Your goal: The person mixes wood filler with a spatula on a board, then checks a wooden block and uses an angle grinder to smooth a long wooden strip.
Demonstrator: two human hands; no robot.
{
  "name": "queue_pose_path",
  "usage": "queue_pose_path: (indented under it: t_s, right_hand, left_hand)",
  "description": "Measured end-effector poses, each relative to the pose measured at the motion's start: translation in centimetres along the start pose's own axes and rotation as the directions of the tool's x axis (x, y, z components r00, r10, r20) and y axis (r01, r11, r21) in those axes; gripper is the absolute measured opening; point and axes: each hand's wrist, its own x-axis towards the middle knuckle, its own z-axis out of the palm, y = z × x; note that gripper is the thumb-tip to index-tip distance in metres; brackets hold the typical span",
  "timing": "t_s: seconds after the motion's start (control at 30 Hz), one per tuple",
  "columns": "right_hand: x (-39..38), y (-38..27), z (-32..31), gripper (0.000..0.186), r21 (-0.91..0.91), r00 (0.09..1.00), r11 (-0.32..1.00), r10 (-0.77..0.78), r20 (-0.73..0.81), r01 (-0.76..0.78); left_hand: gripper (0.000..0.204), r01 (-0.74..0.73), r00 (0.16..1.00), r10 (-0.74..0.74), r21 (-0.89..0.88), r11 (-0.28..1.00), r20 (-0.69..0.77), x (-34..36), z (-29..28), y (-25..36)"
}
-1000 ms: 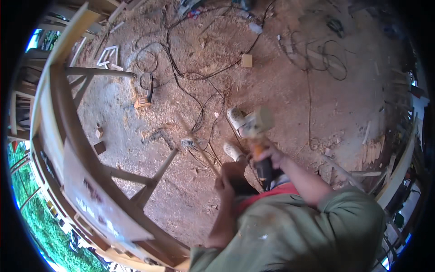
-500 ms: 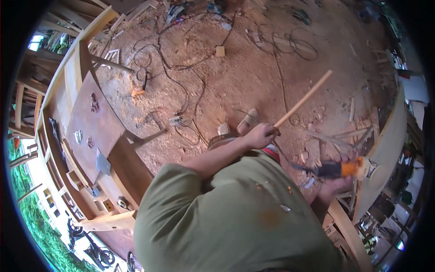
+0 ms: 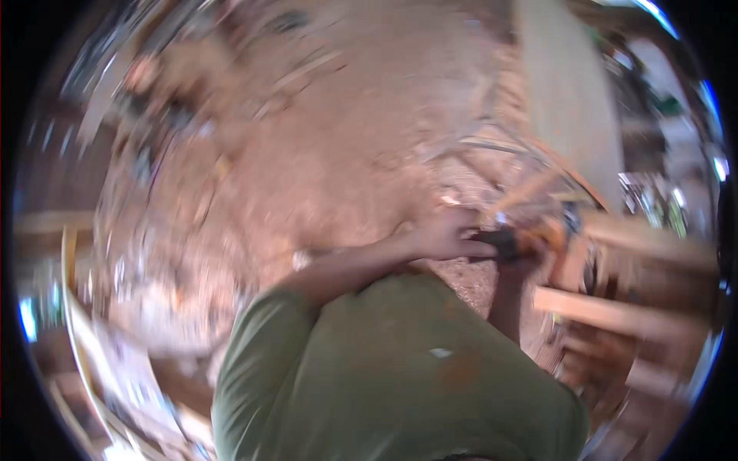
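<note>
The picture is smeared by motion. My left hand [image 3: 450, 234] is closed around a pale wooden stick [image 3: 529, 192], which slants up and to the right from it. Gripped in my right hand [image 3: 525, 260] is an orange and black angle grinder [image 3: 547, 234]. Its black body reaches toward my left fingers, and I cannot tell whether they touch it. The grinder's head lies close to the wooden workpieces on the right, and its disc is too blurred to make out.
A wooden beam [image 3: 615, 311] and more stacked timber stand at the right. Beyond them leans a wide pale board [image 3: 569, 92]. Thin wood scraps [image 3: 492, 146] lie on the dusty brown floor [image 3: 338, 154]. Blurred wooden furniture parts [image 3: 115, 361] are at the lower left.
My view has swung to the right, bringing the timber and wide board nearer the middle. My left hand with the stick and my right hand with the grinder have come closer together.
</note>
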Motion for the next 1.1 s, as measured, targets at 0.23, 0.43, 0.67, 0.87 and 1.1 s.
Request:
queue_pose_path:
  t_s: [0.23, 0.43, 0.67, 0.87, 1.1]
  right_hand:
    - [3.1, -8.3, -5.4, 0.051, -0.16, 0.992, 0.981, 0.121, 0.046, -0.112]
    - [12.8, -11.4, -7.9, 0.048, -0.144, 0.98, 0.972, 0.194, 0.043, -0.186]
    - [17.2, -12.0, -4.6, 0.049, -0.039, 0.91, 0.947, 0.319, 0.267, -0.32]
    - [21.3, -19.9, -5.8, 0.042, -0.388, 0.917, 0.883, -0.108, 0.383, 0.266]
    - [18.3, -26.0, -7.7, 0.021, -0.325, 0.918, 0.862, -0.33, 0.221, 0.388]
  left_hand:
    - [0.051, 0.062, 0.985, -0.034, 0.163, 0.985, -0.17, 8.7, 8.5, -2.0]
    - [0.053, 0.169, 0.958, -0.126, 0.154, 0.973, -0.258, 12.9, 8.6, -2.7]
    - [0.043, 0.072, 0.95, -0.027, 0.135, 0.988, -0.31, 16.2, 6.5, -2.4]
    - [0.039, -0.037, 0.941, 0.073, 0.114, 0.993, -0.33, 20.5, 7.0, 0.6]
    - [0.033, -0.077, 0.982, 0.102, 0.158, 0.984, -0.157, 21.0, 8.5, 0.3]
